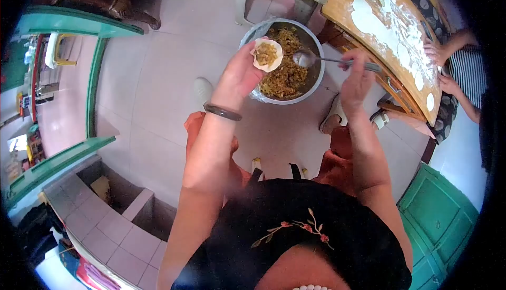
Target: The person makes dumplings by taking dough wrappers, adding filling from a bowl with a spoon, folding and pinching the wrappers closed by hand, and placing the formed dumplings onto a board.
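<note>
On the palm and fingers of my left hand (pixel 243 67) rests a round white dumpling wrapper (pixel 275 66) with a mound of brown filling (pixel 265 54) at its middle. My right hand (pixel 357 78) is closed around the handle of a metal spoon (pixel 337 60). The spoon's bowl hangs over, or touches, the chopped filling in a large metal basin (pixel 316 81); I cannot tell which. The left hand is at the basin's left rim, the right hand beyond its right rim. Clear plastic film shows along the basin's left edge.
At the right, a floured wooden table (pixel 387 31) carries several flat dough rounds. Another person's hands (pixel 441 60) lie at its far edge. A pale stool (pixel 241 0) stands behind the basin. A green door frame (pixel 95 79) is at the left.
</note>
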Available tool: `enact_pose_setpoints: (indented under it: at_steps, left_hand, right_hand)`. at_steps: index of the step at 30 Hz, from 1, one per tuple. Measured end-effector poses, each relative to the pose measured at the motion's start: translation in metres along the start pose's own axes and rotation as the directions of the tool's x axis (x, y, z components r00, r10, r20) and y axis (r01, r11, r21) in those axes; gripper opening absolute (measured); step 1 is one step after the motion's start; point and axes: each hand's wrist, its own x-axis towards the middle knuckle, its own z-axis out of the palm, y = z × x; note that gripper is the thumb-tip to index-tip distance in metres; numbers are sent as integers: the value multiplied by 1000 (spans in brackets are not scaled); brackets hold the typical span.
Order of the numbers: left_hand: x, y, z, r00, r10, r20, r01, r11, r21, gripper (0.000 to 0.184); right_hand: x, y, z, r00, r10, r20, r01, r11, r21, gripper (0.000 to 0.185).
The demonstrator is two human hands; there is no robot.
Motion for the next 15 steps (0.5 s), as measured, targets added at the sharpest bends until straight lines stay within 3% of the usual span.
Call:
enact_pose_setpoints:
  at_steps: [2, 5, 7, 12, 15]
  left_hand:
    - [-2, 1, 1, 999, -9, 40, 10, 1000, -27, 42]
    - [-9, 3, 6, 995, -14, 95, 21, 996, -82, 43]
    - [-12, 7, 10, 991, -18, 135, 33, 993, -114, 44]
    - [-22, 13, 2, 963, -55, 265, 94, 986, -138, 44]
    - [-23, 12, -3, 968, -61, 244, 100, 984, -150, 45]
  right_hand:
    - [-1, 8, 19, 967, -241, 81, 245, 968, -53, 29]
    - [-15, 12, 44, 970, -155, 188, 114, 970, 214, 20]
    - [-19, 17, 54, 943, -184, 277, 172, 983, 70, 9]
    - [-24, 6, 75, 887, -242, 394, 326, 932, -161, 46]
    - [-26, 11, 80, 834, -355, 423, 473, 855, -215, 41]
